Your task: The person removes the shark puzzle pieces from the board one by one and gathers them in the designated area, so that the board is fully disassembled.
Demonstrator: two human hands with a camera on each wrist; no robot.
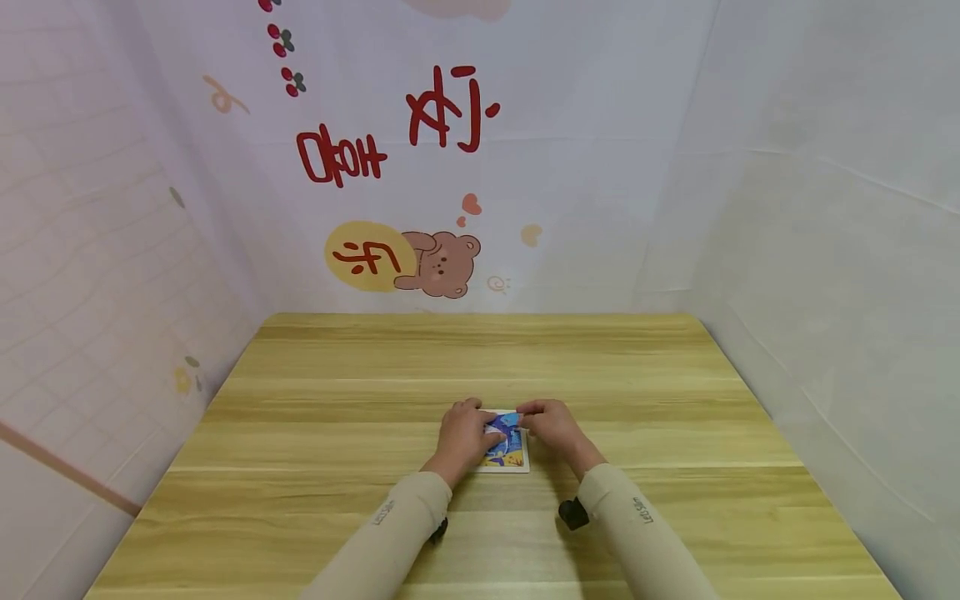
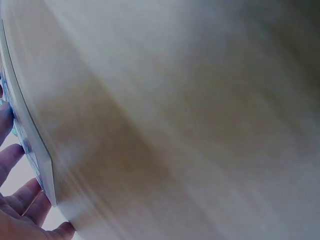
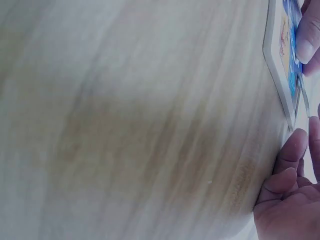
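Observation:
A small puzzle board (image 1: 514, 470) with a pale frame and a blue and yellow picture lies flat on the table. My left hand (image 1: 462, 435) rests at its left side, with thumb and fingers touching the picture. At the upper right corner, my right hand (image 1: 553, 426) pinches a thin blue puzzle piece (image 1: 510, 420), which looks tilted up from the board in the right wrist view. There, the lower fingers of the right hand (image 3: 295, 195) touch the table by the board's corner. Part of the picture is hidden under the left hand (image 2: 22, 205).
The wood-grain table (image 1: 337, 392) extends around the board on all sides. White printed cloth (image 1: 585, 167) hangs behind it and at both sides. A dark wrist device (image 1: 573, 514) sits under the right sleeve.

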